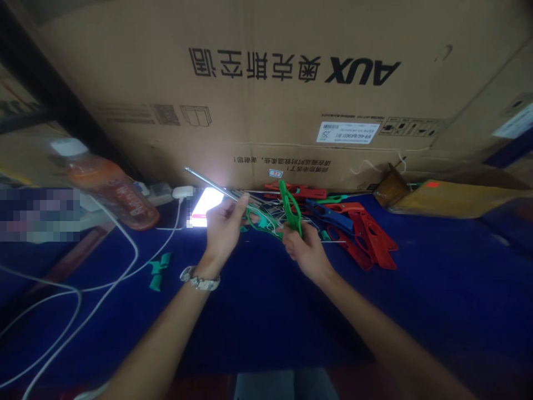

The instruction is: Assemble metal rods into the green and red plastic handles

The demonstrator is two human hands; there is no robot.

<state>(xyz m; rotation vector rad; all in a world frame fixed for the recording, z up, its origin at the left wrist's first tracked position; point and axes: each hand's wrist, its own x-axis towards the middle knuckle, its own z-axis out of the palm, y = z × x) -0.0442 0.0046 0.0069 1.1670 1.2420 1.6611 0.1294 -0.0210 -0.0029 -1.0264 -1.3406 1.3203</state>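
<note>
My left hand (225,225) pinches a thin silver metal tube (208,180) between thumb and fingers, its free end pointing up to the left. In my right hand (303,247) is a green plastic handle shell (290,205) with a loop-shaped opening, like that of a long-nosed lighter; the fingers are closed round its lower end. Between the two hands shows another green looped part (262,219) with thin wires; what it is attached to I cannot tell. Just beyond them lie red handle shells (375,236), a blue handle shell (331,214) and more metal tubes.
A cardboard box (258,116) stands like a wall behind the blue table surface (266,311). At left are a drink bottle (112,186), white cables (133,250), a glowing phone screen (208,203) and small green pieces (157,269). A yellow packet (453,199) lies at right.
</note>
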